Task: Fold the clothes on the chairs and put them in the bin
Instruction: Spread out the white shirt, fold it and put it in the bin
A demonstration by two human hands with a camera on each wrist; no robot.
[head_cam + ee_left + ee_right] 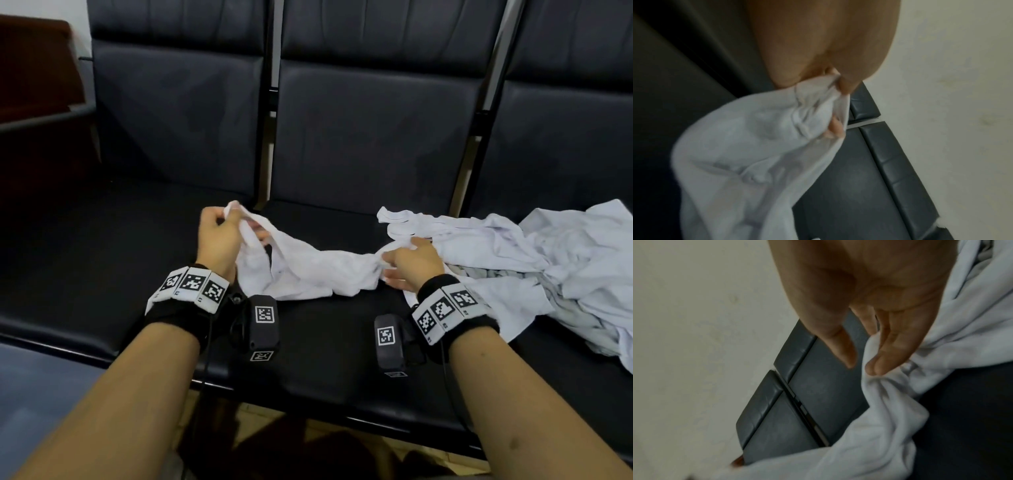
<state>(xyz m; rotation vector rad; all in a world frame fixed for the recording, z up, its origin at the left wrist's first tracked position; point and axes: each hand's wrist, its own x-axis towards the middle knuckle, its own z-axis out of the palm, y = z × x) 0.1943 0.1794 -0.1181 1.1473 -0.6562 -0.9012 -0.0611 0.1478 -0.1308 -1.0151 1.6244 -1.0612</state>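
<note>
Honestly I'm barely getting started here. I'm working on one white garment [301,263] that's lying across the middle chair seat [329,329], and it isn't flat yet, let alone folded. My left hand [219,236] is pinching one end up off the seat, fingers curled tight on the fabric. My right hand [411,263] is resting on the other end with the fingers loosely straight, not gripping. So its long axis is running left to right between my hands. The pile of clothes [534,267] is waiting beside my right hand, and I'm not seeing the bin anywhere.
</note>
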